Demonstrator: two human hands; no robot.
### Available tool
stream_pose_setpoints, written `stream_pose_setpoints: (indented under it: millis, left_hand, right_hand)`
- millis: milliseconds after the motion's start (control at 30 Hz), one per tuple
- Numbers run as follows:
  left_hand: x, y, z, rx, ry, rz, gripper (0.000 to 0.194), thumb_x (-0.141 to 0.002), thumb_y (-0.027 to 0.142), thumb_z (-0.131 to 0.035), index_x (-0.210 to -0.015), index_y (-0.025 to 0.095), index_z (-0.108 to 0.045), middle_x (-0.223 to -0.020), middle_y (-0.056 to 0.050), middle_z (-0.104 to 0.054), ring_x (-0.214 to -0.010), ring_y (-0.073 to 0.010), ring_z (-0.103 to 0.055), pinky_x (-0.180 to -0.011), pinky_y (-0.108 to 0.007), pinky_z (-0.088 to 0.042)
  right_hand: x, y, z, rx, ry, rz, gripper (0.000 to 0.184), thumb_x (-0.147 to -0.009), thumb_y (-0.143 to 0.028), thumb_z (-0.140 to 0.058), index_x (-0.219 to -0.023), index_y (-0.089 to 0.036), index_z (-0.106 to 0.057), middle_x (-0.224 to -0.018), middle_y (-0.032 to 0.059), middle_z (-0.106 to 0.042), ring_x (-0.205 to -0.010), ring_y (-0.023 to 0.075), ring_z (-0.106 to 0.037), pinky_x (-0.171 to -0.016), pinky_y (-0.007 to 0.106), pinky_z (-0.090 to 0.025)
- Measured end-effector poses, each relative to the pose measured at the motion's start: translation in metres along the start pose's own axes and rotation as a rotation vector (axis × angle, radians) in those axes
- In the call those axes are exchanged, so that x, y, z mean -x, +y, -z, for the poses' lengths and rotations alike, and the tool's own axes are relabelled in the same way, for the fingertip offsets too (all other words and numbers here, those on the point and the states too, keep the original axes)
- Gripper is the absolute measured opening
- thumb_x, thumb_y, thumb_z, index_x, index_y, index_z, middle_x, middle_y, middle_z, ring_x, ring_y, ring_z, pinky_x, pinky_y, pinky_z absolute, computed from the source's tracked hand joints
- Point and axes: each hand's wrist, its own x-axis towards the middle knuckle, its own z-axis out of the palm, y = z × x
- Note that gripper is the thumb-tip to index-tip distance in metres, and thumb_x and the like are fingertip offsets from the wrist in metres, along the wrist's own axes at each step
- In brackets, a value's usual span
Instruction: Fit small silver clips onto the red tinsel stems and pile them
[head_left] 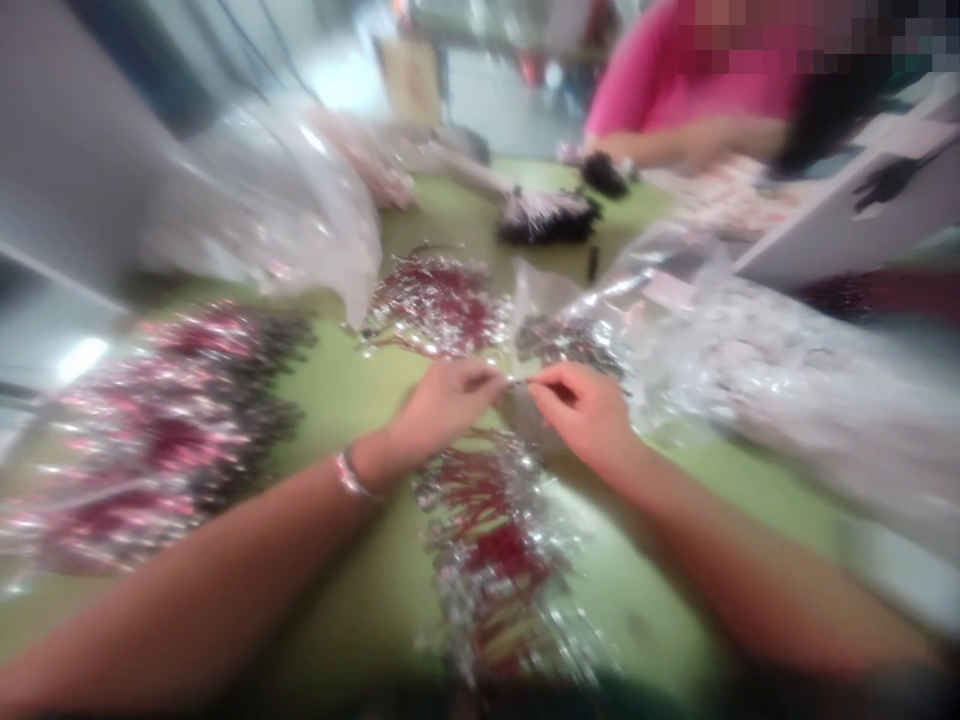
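Through my head camera I had the left hand [454, 400] and the right hand [589, 415] nearly meeting above the middle of the table [337, 385], each with thumb and finger pinched on a small pale piece [516, 379] too blurred for me to identify. Below them a bundle of red wires [506, 550] with silvery ends ran toward the near edge, and a larger red heap [172, 430] lay along the left edge. Beyond the hands I saw another red bunch [442, 300], with a clear bag [757, 370] toward the right edge and a person in a pink sleeve [634, 85] at the far edge.
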Motion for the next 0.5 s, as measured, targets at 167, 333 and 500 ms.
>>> stream_pose_setpoints:
  millis: [167, 333, 500]
  left_hand:
    - [0.002, 0.007, 0.002, 0.003, -0.068, 0.039, 0.029, -0.090, 0.039, -0.058, -0.075, 0.018, -0.069, -0.070, -0.001, -0.068, -0.061, -0.0095, -0.060, -0.059, -0.023, -0.048]
    - [0.004, 0.013, 0.001, 0.030, -0.100, 0.049, 0.031, -0.092, 0.037, -0.054, -0.072, 0.017, -0.067, -0.074, -0.002, -0.069, -0.058, -0.0079, -0.059, -0.055, -0.022, -0.046]
    - [0.006, 0.008, 0.000, -0.167, -0.037, -0.123, 0.025, -0.093, 0.028, -0.053, -0.075, 0.017, -0.068, -0.069, -0.001, -0.068, -0.061, -0.0099, -0.060, -0.060, -0.024, -0.047]
  right_hand:
    - [0.001, -0.003, 0.000, -0.089, 0.009, -0.055, 0.012, -0.084, -0.026, -0.058, -0.080, -0.022, -0.069, -0.068, -0.0024, -0.069, -0.050, 0.0101, -0.058, -0.056, 0.028, -0.044]
    - [0.001, 0.000, 0.000, -0.063, 0.001, -0.013, 0.012, -0.084, -0.024, -0.058, -0.079, -0.023, -0.068, -0.068, -0.0030, -0.068, -0.053, 0.0101, -0.059, -0.057, 0.027, -0.044]
    - [0.000, 0.001, 0.002, 0.024, -0.035, 0.153, 0.014, -0.084, -0.021, -0.057, -0.078, -0.023, -0.069, -0.074, -0.0013, -0.070, -0.069, 0.0123, -0.062, -0.066, 0.027, -0.045]
